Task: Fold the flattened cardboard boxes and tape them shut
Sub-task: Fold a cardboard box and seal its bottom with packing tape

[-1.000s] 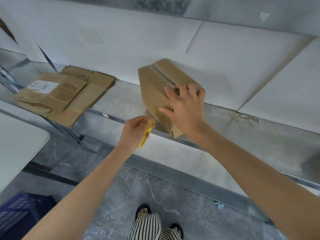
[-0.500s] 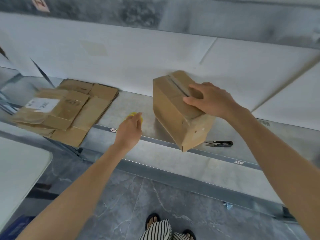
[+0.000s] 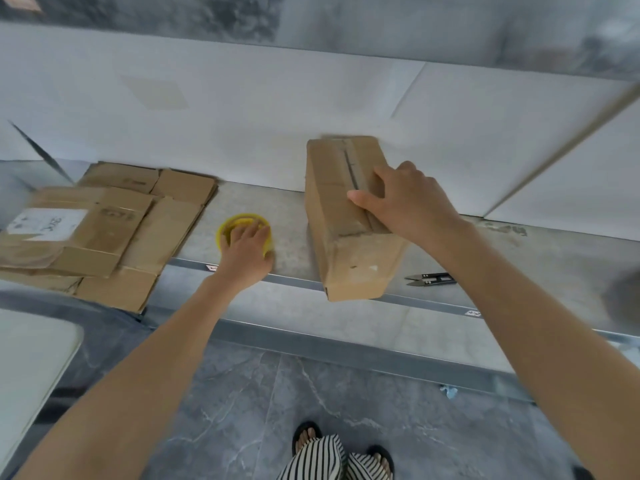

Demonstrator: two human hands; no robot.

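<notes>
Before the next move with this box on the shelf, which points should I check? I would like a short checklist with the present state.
1. The box is steadied: ok, the right hand rests on its top.
2. The box is fully on the shelf: cannot tell, its near end sits at the front edge.
3. Top seam is taped: cannot tell, a dark slit shows along it.
4. The yellow tape roll is at hand: ok, the left hand lies on it.
5. The snips are reachable: ok, on the shelf right of the box.
6. The flattened boxes are ready: ok, stacked at the left.
</notes>
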